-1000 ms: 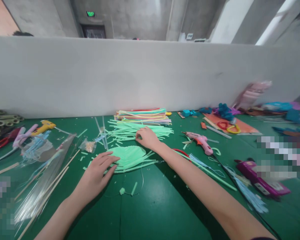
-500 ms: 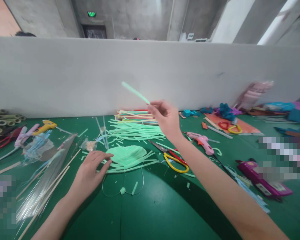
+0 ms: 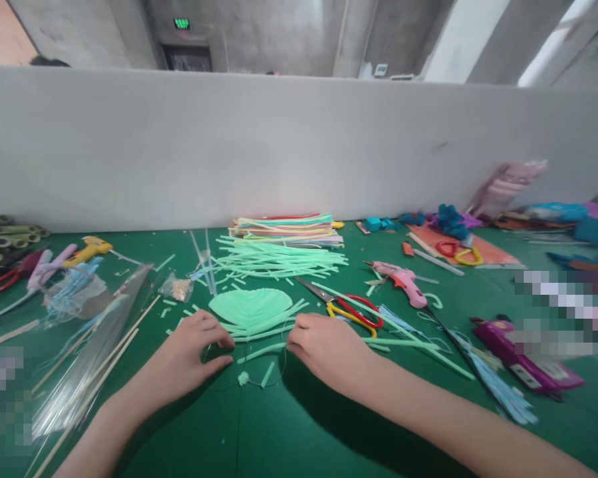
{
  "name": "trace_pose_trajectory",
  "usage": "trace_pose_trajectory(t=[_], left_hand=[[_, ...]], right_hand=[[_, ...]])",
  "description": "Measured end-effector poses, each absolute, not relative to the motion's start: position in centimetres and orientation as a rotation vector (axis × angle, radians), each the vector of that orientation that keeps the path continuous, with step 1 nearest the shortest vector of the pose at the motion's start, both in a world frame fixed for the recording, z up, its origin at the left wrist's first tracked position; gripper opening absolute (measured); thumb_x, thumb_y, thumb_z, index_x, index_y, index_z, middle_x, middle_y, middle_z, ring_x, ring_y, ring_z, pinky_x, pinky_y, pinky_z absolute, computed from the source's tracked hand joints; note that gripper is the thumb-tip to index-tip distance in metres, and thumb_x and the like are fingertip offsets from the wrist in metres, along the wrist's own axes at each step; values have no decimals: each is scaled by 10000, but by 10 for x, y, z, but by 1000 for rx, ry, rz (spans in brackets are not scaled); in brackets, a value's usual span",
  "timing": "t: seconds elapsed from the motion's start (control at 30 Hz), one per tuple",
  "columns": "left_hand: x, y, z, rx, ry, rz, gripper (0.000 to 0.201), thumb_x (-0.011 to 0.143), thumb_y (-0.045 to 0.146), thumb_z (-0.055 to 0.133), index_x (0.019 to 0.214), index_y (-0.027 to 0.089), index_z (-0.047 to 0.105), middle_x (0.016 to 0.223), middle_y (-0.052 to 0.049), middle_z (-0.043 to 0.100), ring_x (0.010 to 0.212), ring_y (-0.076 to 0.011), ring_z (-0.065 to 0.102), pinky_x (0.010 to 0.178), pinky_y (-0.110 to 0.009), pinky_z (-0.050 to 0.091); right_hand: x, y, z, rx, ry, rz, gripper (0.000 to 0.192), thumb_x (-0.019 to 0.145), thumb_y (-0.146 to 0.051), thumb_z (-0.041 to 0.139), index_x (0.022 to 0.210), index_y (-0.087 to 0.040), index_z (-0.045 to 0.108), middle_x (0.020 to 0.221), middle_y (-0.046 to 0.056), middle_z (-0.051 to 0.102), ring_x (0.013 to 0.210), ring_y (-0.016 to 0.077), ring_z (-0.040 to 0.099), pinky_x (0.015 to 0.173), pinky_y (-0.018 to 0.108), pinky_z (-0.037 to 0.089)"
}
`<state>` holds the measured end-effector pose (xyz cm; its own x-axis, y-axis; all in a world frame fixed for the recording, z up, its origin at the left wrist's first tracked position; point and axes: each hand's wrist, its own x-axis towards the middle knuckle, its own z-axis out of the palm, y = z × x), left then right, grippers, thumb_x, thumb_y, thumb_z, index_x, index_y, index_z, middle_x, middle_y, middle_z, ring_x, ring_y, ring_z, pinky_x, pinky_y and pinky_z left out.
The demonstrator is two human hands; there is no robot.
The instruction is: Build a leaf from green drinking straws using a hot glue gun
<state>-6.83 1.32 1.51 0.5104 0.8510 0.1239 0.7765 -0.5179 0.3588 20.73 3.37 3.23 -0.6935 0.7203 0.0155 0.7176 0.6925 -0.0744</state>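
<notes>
while at the green strip, both hands

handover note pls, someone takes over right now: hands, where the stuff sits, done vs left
Left hand: fingertips on the near edge of the green leaf piece, nothing gripped.
Right hand: pinching one green strip flat on the green table, just below the leaf.
Loose strip pile behind the leaf; scissors right of it; pink glue gun further right.
Done: leaf already layered with many strips.
Left: this strip is not yet joined on.
</notes>
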Motion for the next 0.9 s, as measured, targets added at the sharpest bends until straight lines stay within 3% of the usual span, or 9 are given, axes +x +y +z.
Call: trace_pose_trajectory(t=[0.13,0.5,0.6,0.77,0.9], left_hand=[[-67,13,13,2547,1383,396,81,886,332,631,909,262,664,910,-15,681,953,-232,563,826,-381,432],[-55,1,20,2554,1339,321,106,905,345,577,878,244,600,904,-17,624,926,-226,547,831,-370,428],[-52,1,16,2578,1363,278,173,961,289,464,831,228,563,861,-26,599,850,-219,532,775,-365,422],[-57,4,9,2582,1449,302,261,985,233,317,821,209,518,845,-56,572,796,-221,510,744,-379,417],[-69,5,17,2532,1531,301,284,986,242,283,845,203,526,870,-75,583,782,-225,523,719,-380,415]], right_hand=[[193,33,16,-1175,-2861,52,240,944,-204,530,762,-173,683,749,56,629,658,179,593,529,308,305],[197,32,12,-1171,-2856,98,241,955,-226,527,773,-172,676,773,50,632,714,178,606,571,290,325],[193,31,14,-1187,-2864,126,230,955,-224,529,791,-165,678,792,54,641,717,176,613,571,286,327],[195,32,19,-1150,-2868,236,183,966,-234,514,935,-171,683,891,61,666,793,189,644,614,286,384],[211,36,20,-1134,-2785,412,256,964,-239,513,1187,-231,637,1043,61,692,906,213,665,703,294,435]])
